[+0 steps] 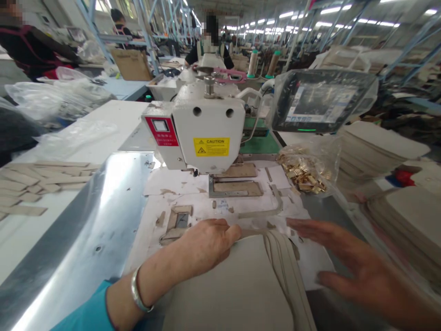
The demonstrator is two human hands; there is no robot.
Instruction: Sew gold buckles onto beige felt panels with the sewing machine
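My left hand, with a silver bangle at the wrist, has its fingers curled over the far left edge of a stack of beige panels. The thumb and fingers pinch that edge; what lies between the fingertips is partly hidden. The stack's right side is fanned into several layers. My right hand is to the right of the stack, apart from it, with fingers stretched out and slightly blurred. Just beyond is a white sewing machine with a metal clamp frame under its head.
Gold metal fittings lie in a clear bag at the right, below a plastic-wrapped screen. Further right are more panel stacks. Beige strips cover part of the left table. Several people are in the background.
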